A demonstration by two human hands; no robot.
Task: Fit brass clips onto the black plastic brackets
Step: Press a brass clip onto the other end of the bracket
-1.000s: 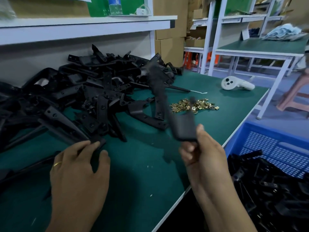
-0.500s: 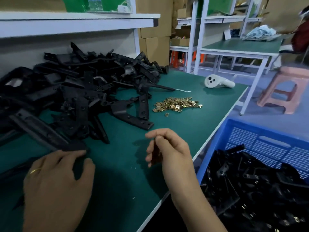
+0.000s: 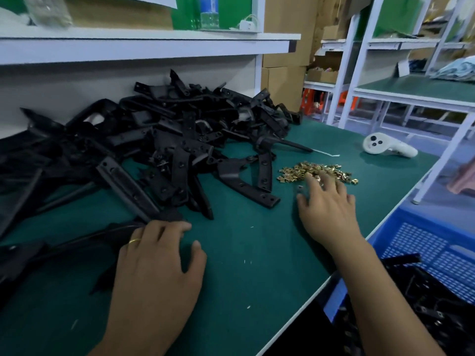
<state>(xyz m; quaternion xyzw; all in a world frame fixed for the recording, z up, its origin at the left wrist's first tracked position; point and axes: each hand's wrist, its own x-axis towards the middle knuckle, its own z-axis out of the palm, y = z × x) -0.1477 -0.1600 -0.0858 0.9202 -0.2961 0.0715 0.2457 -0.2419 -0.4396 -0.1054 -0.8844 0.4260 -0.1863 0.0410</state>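
Nearest, left hand (image 3: 154, 265) lying palm down on the green bench mat (image 3: 257, 265), fingers (image 3: 164, 227) spread flat and gripping nothing, tips pressed on the near end of a long black bracket (image 3: 97, 237) that runs off leftward from under them; seemingly pinned there so the part keeps put and stays ready for fitting

Just off the thumb side, bare mat, probably kept free as working room between the two hands

To the right and below the bench edge, a blue crate (image 3: 424, 242) with black parts in it, close by the right forearm; likely the bin for finished pieces, set within an easy drop

Further out, right hand (image 3: 329, 209) stretched forward, fingers fanned open and empty, tips touching the near edge of the scatter of brass clips (image 3: 316, 172); whether one clip is already caught under a fingertip, impossible to tell through the blur. Clips heaped loose right ahead of those fingertips, handy for picking singly

Left of that hand and beyond the left fingertips, the big heap of black plastic brackets (image 3: 159, 140) piled against the back wall under the white shelf (image 3: 144, 44), none visibly fitted yet

Farthest, past the clips, a white handheld controller (image 3: 388, 147) parked out of the way
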